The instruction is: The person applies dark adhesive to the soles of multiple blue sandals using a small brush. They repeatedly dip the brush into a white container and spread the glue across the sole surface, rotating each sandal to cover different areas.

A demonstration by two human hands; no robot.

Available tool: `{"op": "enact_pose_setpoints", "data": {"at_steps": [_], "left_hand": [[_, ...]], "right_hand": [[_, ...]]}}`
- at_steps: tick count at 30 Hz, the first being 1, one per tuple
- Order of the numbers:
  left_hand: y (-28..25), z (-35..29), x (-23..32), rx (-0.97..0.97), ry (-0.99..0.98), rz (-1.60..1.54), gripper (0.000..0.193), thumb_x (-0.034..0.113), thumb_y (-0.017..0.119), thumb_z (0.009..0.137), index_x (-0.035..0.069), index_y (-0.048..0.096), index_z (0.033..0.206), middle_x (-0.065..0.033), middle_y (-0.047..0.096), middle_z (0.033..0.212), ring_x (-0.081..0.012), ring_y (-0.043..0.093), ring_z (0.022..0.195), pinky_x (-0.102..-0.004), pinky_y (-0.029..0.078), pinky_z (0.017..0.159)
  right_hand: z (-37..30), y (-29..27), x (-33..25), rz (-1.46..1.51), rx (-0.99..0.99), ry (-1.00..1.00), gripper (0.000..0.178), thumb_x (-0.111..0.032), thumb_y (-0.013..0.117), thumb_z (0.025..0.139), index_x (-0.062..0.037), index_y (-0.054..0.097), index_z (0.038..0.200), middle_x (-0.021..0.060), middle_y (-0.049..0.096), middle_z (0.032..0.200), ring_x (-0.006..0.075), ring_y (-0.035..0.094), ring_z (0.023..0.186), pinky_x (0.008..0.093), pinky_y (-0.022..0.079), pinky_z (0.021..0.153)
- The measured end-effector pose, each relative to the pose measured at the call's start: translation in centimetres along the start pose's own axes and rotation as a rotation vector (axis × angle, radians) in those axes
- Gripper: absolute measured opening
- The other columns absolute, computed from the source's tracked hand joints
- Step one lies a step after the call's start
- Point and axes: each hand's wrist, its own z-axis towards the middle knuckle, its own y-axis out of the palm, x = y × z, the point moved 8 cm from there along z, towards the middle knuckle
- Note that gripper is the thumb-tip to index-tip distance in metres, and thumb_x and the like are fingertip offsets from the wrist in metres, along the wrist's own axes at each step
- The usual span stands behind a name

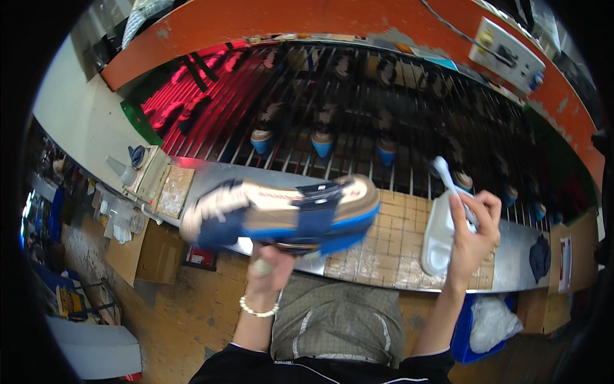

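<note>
My left hand [271, 272], with a beaded bracelet at the wrist, grips a sandal [272, 217] from below. The sandal has navy straps, a pale insole and a brown and blue wedge sole; motion smears it. Pinched in the fingers of my right hand [474, 230] is a small brush [446, 175] with a pale, toothbrush-like handle. Its bristle end points up and away, toward the rods. Beneath that hand stands a white plastic container [437, 246] with hollows in it, partly hidden by my fingers. Both sit over a taped cardboard sheet [384, 253].
Beyond the metal ledge [220, 169], several blue-toed shoes [322, 144] rest on a rod conveyor [243, 128], red-lit at left. An orange beam [288, 22] crosses above. Cardboard boxes flank the ledge, one [153, 256] at left; a blue bin [464, 333] stands below right.
</note>
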Motion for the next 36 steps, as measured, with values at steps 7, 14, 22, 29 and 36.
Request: {"op": "enact_pose_setpoints", "data": {"at_steps": [7, 14, 22, 29, 36], "left_hand": [[-5.6, 7.8, 7.6, -0.21, 0.123, -0.408, 0.078, 0.04, 0.065, 0.086, 0.003, 0.031, 0.145, -0.0141, 0.033, 0.15, -0.0288, 0.055, 0.105, -0.0427, 0.049, 0.083], [-18.4, 18.6, 3.5, 0.124, -0.441, -0.8, 0.045, 0.038, 0.061, 0.084, 0.005, 0.051, 0.112, -0.0126, 0.055, 0.104, -0.0154, 0.058, 0.067, -0.026, 0.044, 0.049], [-34.0, 33.0, 5.0, 0.624, -0.212, -0.468, 0.05, 0.041, 0.06, 0.09, 0.001, 0.049, 0.118, -0.02, 0.058, 0.101, -0.0239, 0.062, 0.073, -0.0258, 0.053, 0.049], [-30.9, 34.8, 5.5, 0.598, 0.248, 0.315, 0.061, 0.024, 0.067, 0.084, 0.011, 0.041, 0.138, -0.0146, 0.061, 0.113, -0.0286, 0.064, 0.096, -0.0411, 0.056, 0.082], [-21.5, 34.4, 2.2, 0.32, -0.212, 1.899, 0.097, 0.028, 0.079, 0.061, 0.003, 0.037, 0.145, -0.0203, 0.062, 0.124, -0.0279, 0.06, 0.114, -0.0365, 0.044, 0.101]], "right_hand": [[-2.1, 1.4, 3.1, -0.009, -0.141, 0.101, 0.019, -0.001, 0.078, 0.073, -0.0019, 0.074, 0.091, 0.0026, 0.045, 0.092, 0.0138, 0.046, 0.088, 0.0272, 0.038, 0.079], [-1.8, 2.2, 3.0, -0.034, -0.196, 0.089, 0.019, -0.005, 0.077, 0.073, -0.0002, 0.073, 0.091, 0.0039, 0.045, 0.093, 0.0152, 0.047, 0.087, 0.0272, 0.038, 0.081], [-1.7, 2.8, 3.8, -0.118, -0.24, 0.117, 0.022, -0.008, 0.079, 0.069, -0.0001, 0.073, 0.088, 0.0049, 0.044, 0.093, 0.016, 0.046, 0.087, 0.0273, 0.037, 0.08], [-2.0, 2.4, 5.0, -0.148, -0.228, 0.147, 0.022, -0.008, 0.079, 0.068, -0.0003, 0.074, 0.088, 0.0047, 0.044, 0.092, 0.0156, 0.046, 0.086, 0.0262, 0.038, 0.079], [-1.8, 0.6, 4.0, -0.156, -0.233, 0.107, 0.024, -0.005, 0.079, 0.067, -0.0003, 0.073, 0.09, 0.0034, 0.044, 0.089, 0.0161, 0.046, 0.085, 0.0253, 0.038, 0.076]]}}
